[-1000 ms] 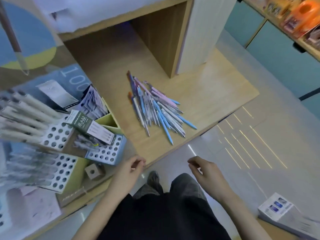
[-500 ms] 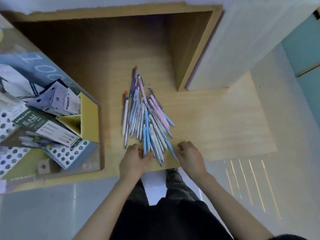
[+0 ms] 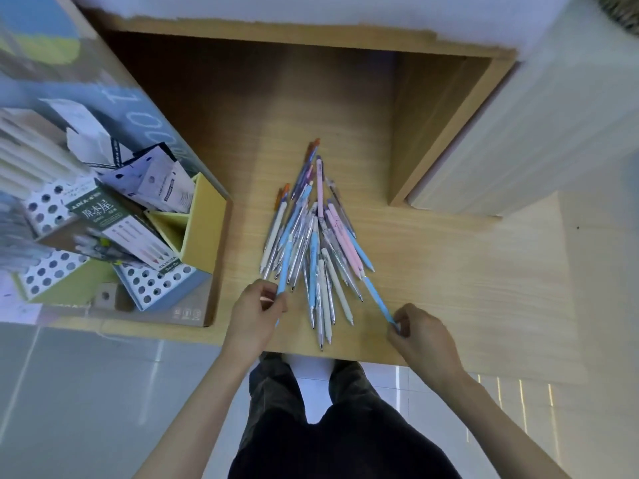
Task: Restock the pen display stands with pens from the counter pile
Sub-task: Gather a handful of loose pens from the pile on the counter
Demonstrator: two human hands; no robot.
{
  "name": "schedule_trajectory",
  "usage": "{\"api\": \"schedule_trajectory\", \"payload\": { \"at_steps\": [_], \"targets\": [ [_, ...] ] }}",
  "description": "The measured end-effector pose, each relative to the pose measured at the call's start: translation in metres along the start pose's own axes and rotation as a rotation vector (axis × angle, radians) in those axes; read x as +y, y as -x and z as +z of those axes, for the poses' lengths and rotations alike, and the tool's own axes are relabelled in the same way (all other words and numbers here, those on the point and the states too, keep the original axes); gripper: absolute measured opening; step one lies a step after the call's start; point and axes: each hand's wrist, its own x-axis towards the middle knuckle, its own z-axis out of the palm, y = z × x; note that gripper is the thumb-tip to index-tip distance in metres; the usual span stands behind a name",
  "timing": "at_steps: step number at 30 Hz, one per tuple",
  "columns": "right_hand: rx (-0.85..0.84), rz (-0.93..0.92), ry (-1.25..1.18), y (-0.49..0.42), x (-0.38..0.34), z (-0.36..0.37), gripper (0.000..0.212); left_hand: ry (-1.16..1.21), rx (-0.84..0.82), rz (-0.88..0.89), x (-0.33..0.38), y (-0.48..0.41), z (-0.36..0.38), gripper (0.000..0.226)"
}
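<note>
Since half a sec ago both hands have closed on pens: then they sat at the near end of the pile, R one flat on the wood; now each pinches a blue pen. L hand (image 3: 256,314) pinches the near tip of a light-blue pen (image 3: 284,267) btw thumb & forefinger, other fingers curled under. That pen lies along the left side of the pile (image 3: 320,236), its far end among the others. R hand (image 3: 424,338) has moved out to the right & pinches the near end of a 2nd blue pen (image 3: 377,299), which slants from the pile's right edge down to my fingertips. Can't tell if either pen is lifted off the wood.

Pile fans out on the counter (image 3: 466,288), tips toward me, far ends converging toward the cubby (image 3: 345,98) at the back: blue, pink, white, clear, a couple w/ orange ends. A few long ones reach nearly to the counter's near edge.

Stands (image 3: 154,285) are to my left, apart from the pile: white tops w/ rows of holes. Yellow box (image 3: 198,233) sits just behind the near one, w/ a green pack (image 3: 103,216) lying across. Farther left is blurred.
</note>
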Motion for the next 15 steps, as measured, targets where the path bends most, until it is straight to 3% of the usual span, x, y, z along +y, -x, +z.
{"api": "schedule_trajectory", "payload": {
  "at_steps": [4, 10, 12, 15],
  "targets": [
    [0.173, 0.074, -0.072, -0.038, -0.002, -0.014, 0.010, -0.100, 0.213, 0.118, 0.023, -0.042, -0.005, 0.009],
    [0.212, 0.101, -0.008, -0.084, -0.027, -0.006, 0.008, -0.234, 0.194, 0.112, 0.032, -0.089, 0.005, 0.020],
    [0.292, -0.001, -0.079, -0.090, -0.036, -0.007, 0.008, -0.225, 0.204, 0.119, 0.032, -0.097, 0.007, 0.027],
    [0.361, -0.308, -0.056, -0.120, -0.065, -0.017, 0.012, -0.127, 0.183, 0.135, 0.036, -0.106, 0.010, 0.041]
  ]
}}
